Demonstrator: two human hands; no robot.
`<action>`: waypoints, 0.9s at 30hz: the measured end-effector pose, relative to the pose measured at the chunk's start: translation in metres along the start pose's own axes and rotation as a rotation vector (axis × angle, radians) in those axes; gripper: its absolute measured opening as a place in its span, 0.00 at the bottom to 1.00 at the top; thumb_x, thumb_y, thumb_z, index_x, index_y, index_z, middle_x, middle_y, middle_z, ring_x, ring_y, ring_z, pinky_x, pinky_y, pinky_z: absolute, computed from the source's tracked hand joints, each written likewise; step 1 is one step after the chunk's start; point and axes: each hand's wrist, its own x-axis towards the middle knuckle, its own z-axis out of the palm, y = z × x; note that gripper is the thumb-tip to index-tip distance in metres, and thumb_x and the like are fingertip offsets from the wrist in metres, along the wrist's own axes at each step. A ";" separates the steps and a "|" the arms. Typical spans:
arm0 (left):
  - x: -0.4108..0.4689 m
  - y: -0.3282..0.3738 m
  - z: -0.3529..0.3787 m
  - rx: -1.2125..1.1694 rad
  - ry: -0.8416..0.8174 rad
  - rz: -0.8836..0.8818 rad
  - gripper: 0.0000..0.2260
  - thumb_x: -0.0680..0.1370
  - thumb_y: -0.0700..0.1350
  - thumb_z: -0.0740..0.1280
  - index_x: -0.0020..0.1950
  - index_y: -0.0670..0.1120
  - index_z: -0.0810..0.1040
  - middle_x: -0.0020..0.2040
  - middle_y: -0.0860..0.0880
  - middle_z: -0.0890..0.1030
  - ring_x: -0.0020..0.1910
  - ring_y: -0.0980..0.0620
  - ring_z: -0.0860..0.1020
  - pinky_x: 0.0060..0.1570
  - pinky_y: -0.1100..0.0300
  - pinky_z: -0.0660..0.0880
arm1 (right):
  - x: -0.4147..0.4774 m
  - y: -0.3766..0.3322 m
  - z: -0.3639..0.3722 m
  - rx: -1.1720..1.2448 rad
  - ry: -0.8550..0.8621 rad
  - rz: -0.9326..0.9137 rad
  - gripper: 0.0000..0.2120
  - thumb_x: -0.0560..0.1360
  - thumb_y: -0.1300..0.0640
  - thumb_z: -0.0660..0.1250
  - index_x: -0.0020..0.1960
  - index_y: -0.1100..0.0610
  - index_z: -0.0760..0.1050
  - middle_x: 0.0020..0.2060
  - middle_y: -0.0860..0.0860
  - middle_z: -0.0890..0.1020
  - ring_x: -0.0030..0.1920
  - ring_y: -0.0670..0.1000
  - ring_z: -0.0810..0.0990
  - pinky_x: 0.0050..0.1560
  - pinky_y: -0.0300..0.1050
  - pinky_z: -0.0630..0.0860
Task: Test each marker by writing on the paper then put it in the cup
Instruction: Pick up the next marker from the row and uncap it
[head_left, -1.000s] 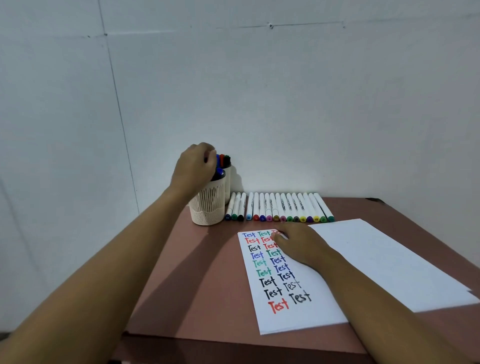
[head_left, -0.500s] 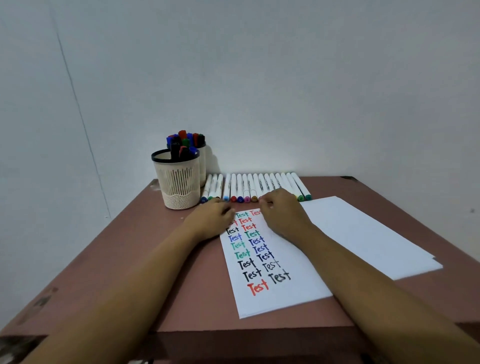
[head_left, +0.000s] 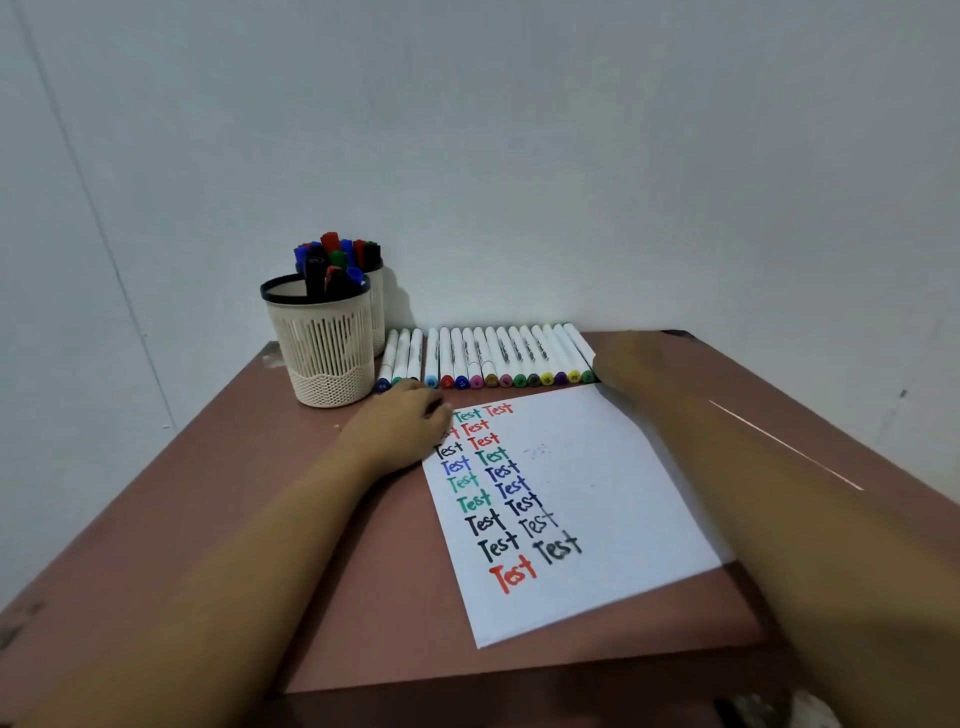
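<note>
White-barrelled markers (head_left: 488, 358) in a row at the far edge of the table (head_left: 218, 519), beside the slotted cream cup (head_left: 324, 353)
Each lies lengthwise toward the wall, coloured cap nearest the person (cap numbers too small to read). The paper (head_left: 597, 493) carries two columns of "Test" in red, black, blue and green. The left hand (head_left: 400, 426) rests loosely on its top-left corner, holding nothing; the right hand (head_left: 628, 364), at the row's right end, is too blurred to tell its grip
</note>
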 end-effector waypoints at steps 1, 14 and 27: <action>0.000 0.000 0.000 -0.001 -0.001 -0.001 0.19 0.81 0.53 0.54 0.69 0.46 0.70 0.68 0.44 0.69 0.65 0.48 0.69 0.65 0.54 0.66 | 0.001 0.000 0.003 0.019 0.009 0.003 0.12 0.75 0.64 0.59 0.33 0.57 0.63 0.37 0.53 0.72 0.36 0.52 0.71 0.32 0.42 0.62; -0.006 0.002 -0.001 -0.156 0.311 -0.012 0.17 0.80 0.46 0.58 0.67 0.44 0.71 0.65 0.45 0.71 0.62 0.48 0.71 0.60 0.56 0.68 | -0.022 -0.013 -0.017 0.487 0.284 0.011 0.09 0.79 0.59 0.56 0.51 0.64 0.72 0.46 0.58 0.77 0.42 0.55 0.73 0.36 0.43 0.65; -0.008 0.012 -0.005 -0.125 0.268 0.237 0.13 0.79 0.47 0.61 0.61 0.43 0.73 0.54 0.47 0.75 0.55 0.48 0.73 0.50 0.61 0.67 | -0.090 -0.030 -0.010 1.361 -0.344 0.084 0.06 0.75 0.61 0.63 0.39 0.56 0.71 0.26 0.49 0.67 0.27 0.46 0.62 0.28 0.37 0.62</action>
